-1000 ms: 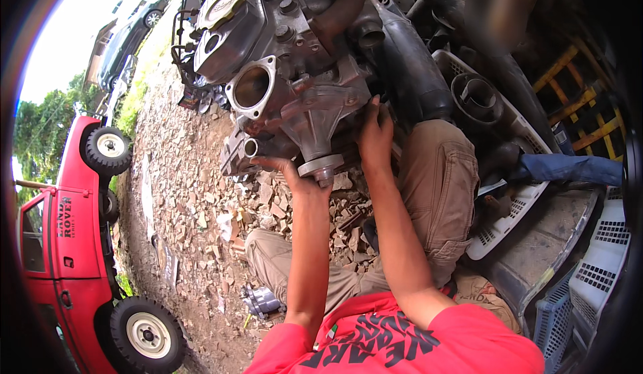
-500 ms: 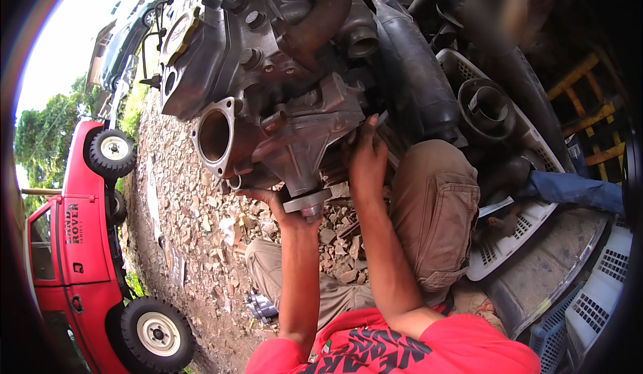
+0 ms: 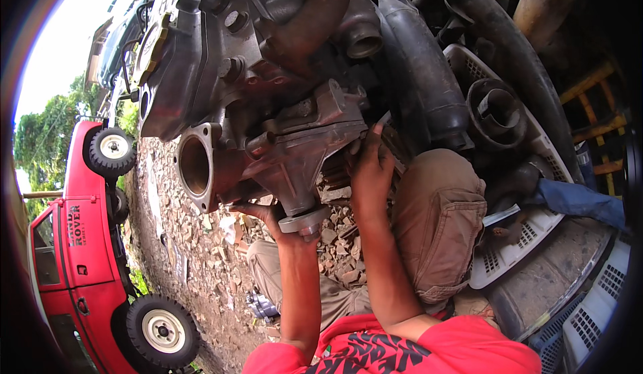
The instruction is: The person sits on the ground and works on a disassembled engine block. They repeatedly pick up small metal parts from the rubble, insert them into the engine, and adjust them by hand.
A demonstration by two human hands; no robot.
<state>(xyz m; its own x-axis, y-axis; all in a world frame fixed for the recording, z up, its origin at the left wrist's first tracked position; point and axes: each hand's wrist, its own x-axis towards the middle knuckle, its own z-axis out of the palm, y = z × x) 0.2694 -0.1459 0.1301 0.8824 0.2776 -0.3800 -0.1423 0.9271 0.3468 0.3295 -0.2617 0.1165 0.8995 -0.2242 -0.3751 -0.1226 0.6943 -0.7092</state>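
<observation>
A large grey metal engine (image 3: pixel 268 72) fills the upper middle. From its near end juts a water pump (image 3: pixel 291 166), with a shaft carrying a round disc flange (image 3: pixel 305 221) pointing toward me. To the left of the pump is a wide round opening with a bolt-holed flange (image 3: pixel 196 160). My left hand (image 3: pixel 271 221) cups the pump from below, behind the disc, with part of its fingers hidden under the casting. Against the pump's right edge, my right hand (image 3: pixel 372 170) grips with fingers bent; the tips are partly concealed.
Stony ground (image 3: pixel 201 240) lies below the engine. On the right are a dark cylindrical canister (image 3: pixel 429 72), a white plastic crate (image 3: pixel 536 230) with metal parts, and a blue cloth (image 3: pixel 583 200). My bent knee (image 3: pixel 439 206) is beside my right arm. A red vehicle (image 3: pixel 80 240) stands at left.
The engine and pump appear slightly lower and further left in the picture. Both hands keep their places on the pump. A blurred shape at the upper right is gone.
</observation>
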